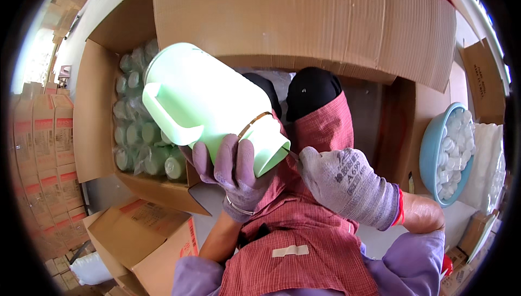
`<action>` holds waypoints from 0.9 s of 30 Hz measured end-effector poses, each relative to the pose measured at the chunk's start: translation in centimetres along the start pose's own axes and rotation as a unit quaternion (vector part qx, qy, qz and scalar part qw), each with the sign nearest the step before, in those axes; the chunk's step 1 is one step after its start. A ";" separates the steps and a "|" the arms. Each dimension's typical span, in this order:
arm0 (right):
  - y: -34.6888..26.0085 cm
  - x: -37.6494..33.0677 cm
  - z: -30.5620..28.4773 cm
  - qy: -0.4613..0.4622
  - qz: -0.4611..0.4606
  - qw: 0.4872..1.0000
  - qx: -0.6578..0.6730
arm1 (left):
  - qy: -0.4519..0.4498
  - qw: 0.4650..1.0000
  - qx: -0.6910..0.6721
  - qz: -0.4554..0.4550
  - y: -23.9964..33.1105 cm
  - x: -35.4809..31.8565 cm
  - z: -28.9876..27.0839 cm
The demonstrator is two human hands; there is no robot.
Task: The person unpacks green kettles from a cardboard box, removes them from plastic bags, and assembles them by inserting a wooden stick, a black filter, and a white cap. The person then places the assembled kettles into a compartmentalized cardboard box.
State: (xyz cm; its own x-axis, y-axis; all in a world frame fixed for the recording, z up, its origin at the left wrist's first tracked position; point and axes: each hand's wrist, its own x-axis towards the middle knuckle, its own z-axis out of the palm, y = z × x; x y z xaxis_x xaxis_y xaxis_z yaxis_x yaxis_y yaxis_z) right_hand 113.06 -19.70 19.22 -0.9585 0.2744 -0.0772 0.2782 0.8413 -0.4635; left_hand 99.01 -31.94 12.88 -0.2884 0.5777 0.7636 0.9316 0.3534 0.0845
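Observation:
A pale green vacuum jug (209,92) with a side handle lies tilted across my lap, its mouth toward the lower right. My left hand (233,171), in a purple-grey glove, is closed round the jug's neck end from below. At the rim of the mouth, my gloved right hand (347,185) pinches a thin dark tool (292,154). Only a short piece of the tool shows; the rest is hidden in the fist, so its kind cannot be made out. A brown band circles the jug's shoulder.
An open carton (95,117) at the left holds several pale green, plastic-wrapped jugs (135,133). A large cardboard flap (304,16) spans the far side. At the right stands a blue basin (429,155) full of small whitish parts. Stacked boxes (46,133) line the far left.

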 end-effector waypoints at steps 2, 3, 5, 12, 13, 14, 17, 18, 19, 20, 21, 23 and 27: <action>0.4 0.0 0.7 -0.007 0.002 0.998 0.070 | 0.000 0.999 0.032 0.006 0.0 -0.4 0.1; 0.6 0.0 1.0 -0.008 0.002 0.995 0.104 | -0.019 0.998 0.051 0.038 -0.3 -0.7 -0.1; 0.9 0.0 1.7 -0.010 -0.008 0.989 0.145 | -0.053 0.990 0.087 0.102 -0.9 -1.1 -0.5; 1.3 2.0 0.9 -0.256 0.141 0.811 0.506 | -0.031 0.992 0.087 0.087 -1.5 -1.1 -0.4; 1.1 2.2 0.6 -0.293 0.187 0.764 0.544 | -0.006 0.993 0.084 0.082 -1.7 -1.4 0.1; 1.2 2.0 1.7 -0.269 0.156 0.760 0.571 | 0.020 0.993 0.082 0.079 -2.1 -1.5 0.8; 0.8 1.9 2.7 -0.288 0.099 0.655 0.691 | 0.079 0.992 0.086 0.043 -1.5 -0.2 1.7; 0.8 2.0 4.1 -0.245 -0.005 0.662 0.709 | 0.057 0.995 0.074 0.034 -1.5 -0.1 1.2; 0.5 1.9 4.4 -0.266 0.047 0.589 0.762 | 0.035 0.997 0.062 0.024 -1.4 0.0 0.7; -0.1 2.0 4.3 -0.286 0.097 0.511 0.805 | 0.039 0.997 0.054 0.026 -1.7 0.1 0.6; -0.8 2.1 4.4 -0.303 0.146 0.427 0.839 | 0.050 0.997 0.050 0.030 -1.7 0.3 0.7; -2.2 1.9 5.2 -0.267 0.112 0.325 0.900 | 0.061 0.997 0.038 0.037 -1.8 0.7 0.9; -6.0 1.8 8.2 -0.221 -0.048 0.015 0.974 | 0.078 0.996 0.021 0.047 -1.7 1.5 1.3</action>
State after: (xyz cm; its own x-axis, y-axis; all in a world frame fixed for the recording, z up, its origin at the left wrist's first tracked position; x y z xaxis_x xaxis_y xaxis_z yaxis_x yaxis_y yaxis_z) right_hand 109.12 -28.11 14.59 -0.9750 -0.0770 0.2084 0.1578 -0.9004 0.4056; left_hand 96.71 -30.75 13.04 -0.1599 0.4891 0.8574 0.9418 0.3357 -0.0159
